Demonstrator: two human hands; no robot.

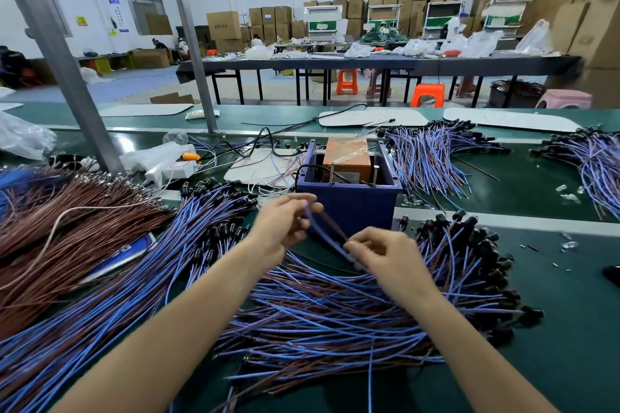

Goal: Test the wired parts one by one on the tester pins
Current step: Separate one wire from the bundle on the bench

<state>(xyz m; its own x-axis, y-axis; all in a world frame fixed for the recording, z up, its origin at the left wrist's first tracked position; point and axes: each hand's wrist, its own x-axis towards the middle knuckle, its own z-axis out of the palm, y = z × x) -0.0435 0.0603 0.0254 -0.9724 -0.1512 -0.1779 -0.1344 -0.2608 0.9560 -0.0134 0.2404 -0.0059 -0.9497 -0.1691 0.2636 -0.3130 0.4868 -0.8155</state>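
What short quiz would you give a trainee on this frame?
1. True or false: the wired part touches the tester pins.
2. Which hand pinches the wired part: A, left hand only; B, right hand only; C, both?
3. Fill in: the orange tester sits inside a dark ___ box.
Key: 1 false; 2 C; 3 blue.

Both hands held one wired part (327,233) before the blue box (349,207): left hand (285,228) pinched its upper end, right hand (382,253) its lower. Wire piles (318,318) lay beneath.
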